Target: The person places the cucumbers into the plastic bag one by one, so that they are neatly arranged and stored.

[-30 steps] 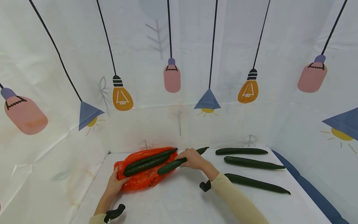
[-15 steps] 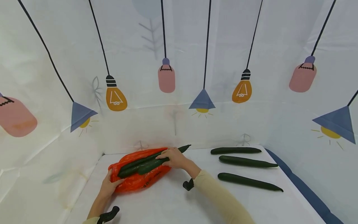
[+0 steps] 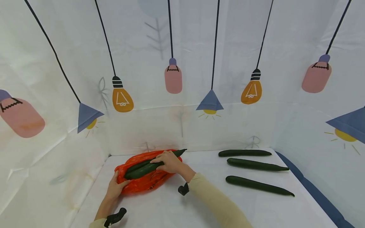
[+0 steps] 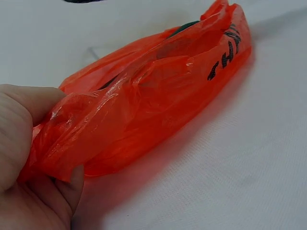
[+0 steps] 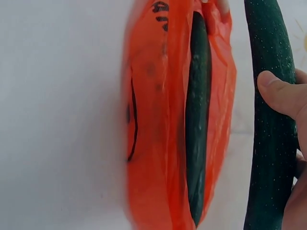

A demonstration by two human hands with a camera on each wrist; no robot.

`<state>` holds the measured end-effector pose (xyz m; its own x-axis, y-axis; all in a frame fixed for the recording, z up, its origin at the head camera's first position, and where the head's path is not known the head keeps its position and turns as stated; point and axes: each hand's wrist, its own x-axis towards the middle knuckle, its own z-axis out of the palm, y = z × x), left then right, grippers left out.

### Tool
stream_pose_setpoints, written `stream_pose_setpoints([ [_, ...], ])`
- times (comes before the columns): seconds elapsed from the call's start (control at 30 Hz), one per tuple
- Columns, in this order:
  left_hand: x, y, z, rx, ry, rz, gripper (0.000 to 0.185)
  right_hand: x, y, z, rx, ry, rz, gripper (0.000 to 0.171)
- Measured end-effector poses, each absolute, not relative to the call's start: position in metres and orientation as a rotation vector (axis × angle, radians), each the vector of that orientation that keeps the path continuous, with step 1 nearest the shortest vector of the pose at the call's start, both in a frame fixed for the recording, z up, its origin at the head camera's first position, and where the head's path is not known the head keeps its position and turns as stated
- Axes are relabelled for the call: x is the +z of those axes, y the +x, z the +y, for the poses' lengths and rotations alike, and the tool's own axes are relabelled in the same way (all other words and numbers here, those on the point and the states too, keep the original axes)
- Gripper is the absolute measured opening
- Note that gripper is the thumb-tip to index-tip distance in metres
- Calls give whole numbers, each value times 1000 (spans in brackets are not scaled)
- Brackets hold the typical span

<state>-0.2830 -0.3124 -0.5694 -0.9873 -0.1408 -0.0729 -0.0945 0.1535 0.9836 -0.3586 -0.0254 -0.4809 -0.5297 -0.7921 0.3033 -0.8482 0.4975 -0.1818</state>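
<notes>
My left hand (image 3: 115,187) pinches the near-left edge of an orange-red plastic bag (image 3: 142,186) with black lettering. Up close in the left wrist view, thumb and fingers (image 4: 43,103) hold the bunched film. A dark green cucumber (image 3: 142,172) is in my right hand (image 3: 170,163), which grips it around its middle above the bag's opening. Its thin tip points up to the right. Behind it, another cucumber (image 3: 137,166) lies in the bag, partly covered in the head view. The right wrist view shows the held cucumber (image 5: 268,158) beside the bagged cucumber (image 5: 197,120).
Three more cucumbers lie apart on the right of the white table: a far one (image 3: 245,153), a middle one (image 3: 256,164) and a near one (image 3: 259,186). White curtains (image 3: 182,123) printed with lamps stand close around the table's back and sides.
My right hand has carried its cucumber left, from the bag's right side to over the opening. The left hand keeps its hold on the bag's edge. The three cucumbers on the right lie still.
</notes>
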Motion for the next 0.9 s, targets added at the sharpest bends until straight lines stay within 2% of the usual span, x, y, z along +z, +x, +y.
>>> stream_pose_setpoints([
  [0.23, -571, -284, -313, -2007, 276, -2374, 100, -486, -357, -40, 468, 1380, -2591, 44],
  [0.73, -571, -284, -309, -1922, 219, -2342, 79, -499, -355, -64, 439, 1309, -2655, 42],
  [0.9, -569, -283, -309, -1921, 228, -2364, 83, -504, -354, -68, 416, 1318, -2659, 42],
])
